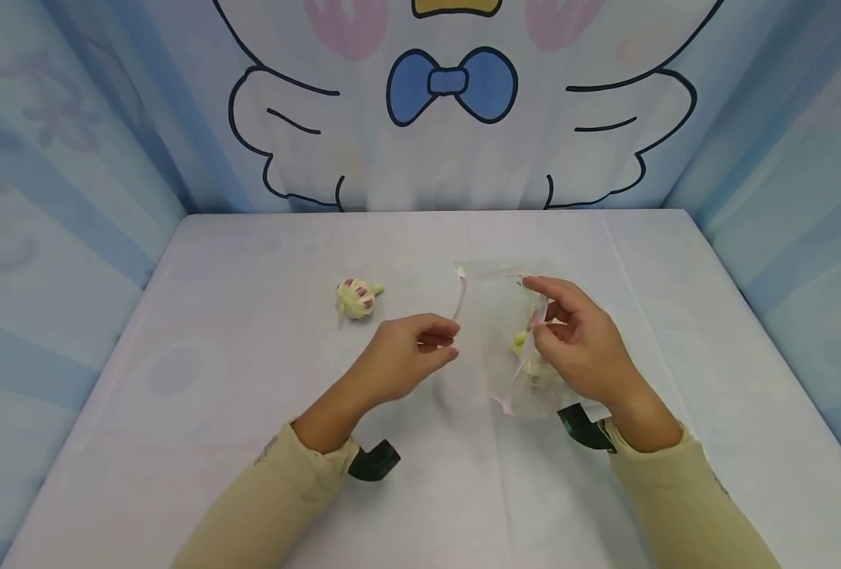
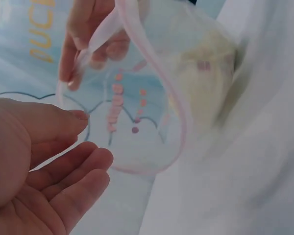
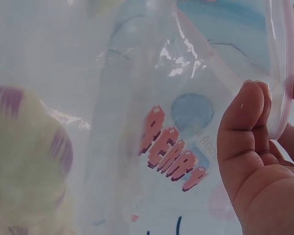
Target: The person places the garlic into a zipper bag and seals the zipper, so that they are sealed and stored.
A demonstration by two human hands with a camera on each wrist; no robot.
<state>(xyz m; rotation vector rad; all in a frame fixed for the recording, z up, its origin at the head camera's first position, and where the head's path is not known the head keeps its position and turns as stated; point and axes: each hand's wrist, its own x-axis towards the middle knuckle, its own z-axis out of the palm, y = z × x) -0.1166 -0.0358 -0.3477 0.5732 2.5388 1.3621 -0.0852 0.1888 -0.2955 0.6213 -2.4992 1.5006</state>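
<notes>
My right hand [image 1: 580, 340] pinches the rim of a clear zip bag [image 3: 176, 147] with a pink edge and "BERRY" lettering. The bag's mouth gapes toward my left hand [image 1: 409, 352]. Inside the bag sits a pale yellow-green item with purple patches [image 3: 29, 156], partly veiled by the plastic. My left fingertips are right at the bag's near rim, thumb and fingers loosely apart in the head view. A similar yellow-green item with purple patches [image 1: 356, 299] lies on the table, beyond my left hand.
The white-covered table [image 1: 179, 411] has a curtain [image 1: 449, 158] with a cartoon print behind it. Blue side curtains [image 1: 805, 237] stand close along both table edges. Black wrist mounts [image 1: 374, 461] stick out below both sleeves.
</notes>
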